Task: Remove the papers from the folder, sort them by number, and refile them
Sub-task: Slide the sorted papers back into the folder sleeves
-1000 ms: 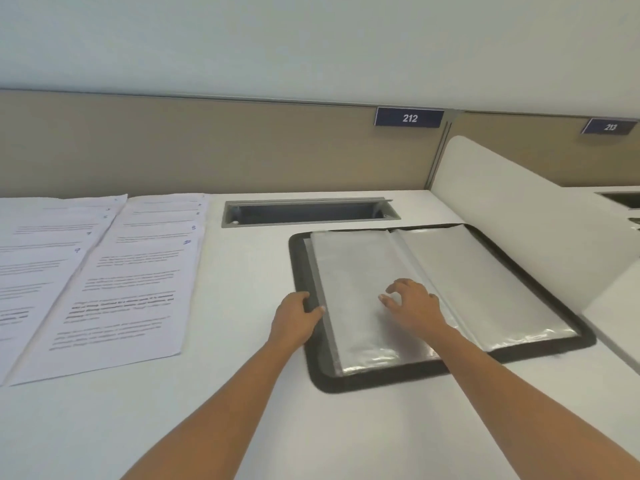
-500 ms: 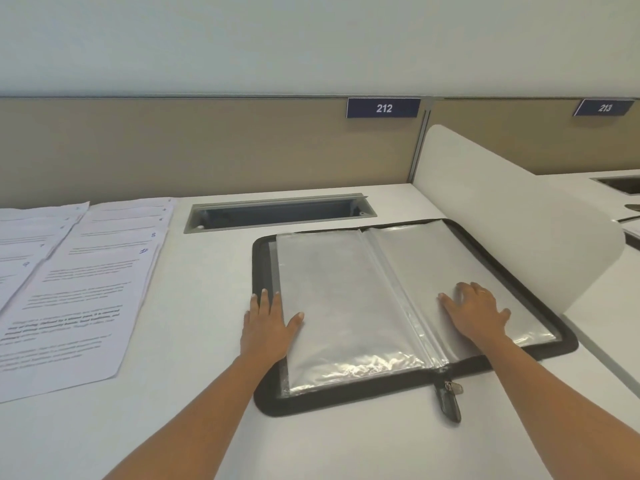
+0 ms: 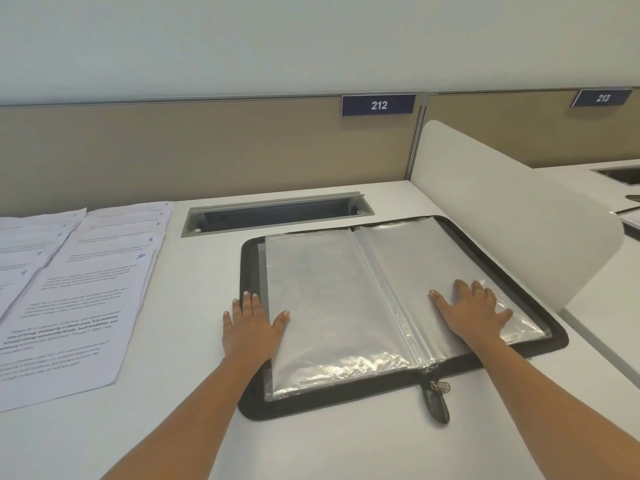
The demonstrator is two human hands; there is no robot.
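The zip folder [image 3: 251, 403] lies open flat on the white worktop [image 3: 329, 452], right of centre. Its black fabric border frames two pages of clear plastic sleeves [image 3: 322, 306]. The zipper pull [image 3: 437, 400] hangs off the near edge at the spine.

The left hand [image 3: 252, 327] is released: palm down, fingers straight, lying across the folder's left border with the thumb on the left sleeve page. The right hand [image 3: 474, 313] is also released: palm down, fingers spread, flat on the right sleeve page, with a ring [image 3: 480, 291] on one finger.

The papers [image 3: 79, 306] are out of the folder, fanned in two overlapping columns on the worktop to the left, well apart from it. Handwritten blue numbers mark their top right corners: "8" and "10" on the column nearer the folder, "9" on the far-left one (the rest are too small to read). The printed body text is blurred.

Behind the folder, a recessed cable tray [image 3: 277, 214] is set into the worktop. On the beige partition [image 3: 173, 150], blue plates read "212" [image 3: 378, 105] and "213" [image 3: 602, 98]. A white divider panel [image 3: 502, 209] stands just right of the folder.
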